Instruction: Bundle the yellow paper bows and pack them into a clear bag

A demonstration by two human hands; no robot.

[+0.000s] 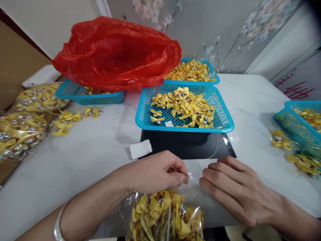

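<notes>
My left hand [163, 172] is closed in a pinch on the upper edge of a clear plastic bag [190, 177]. Yellow ribbon flowers with silvery beads [160, 211] fill that bag, which is at the near table edge, low in the picture. To the right, my right hand [233, 187] has its fingers bent and close together, knuckles up. Its thumb is hidden, and whatever it may hold cannot be made out. A thin cord [216, 147] runs down from the middle basket toward the right fingertips.
A blue basket [184, 128] of yellow flowers stands on a black slab [165, 147], a folded white paper [140, 149] beside it. Behind are a red plastic bag [117, 53] and more baskets. Filled clear bags [22, 134] lie left; another basket [296, 130] stands right.
</notes>
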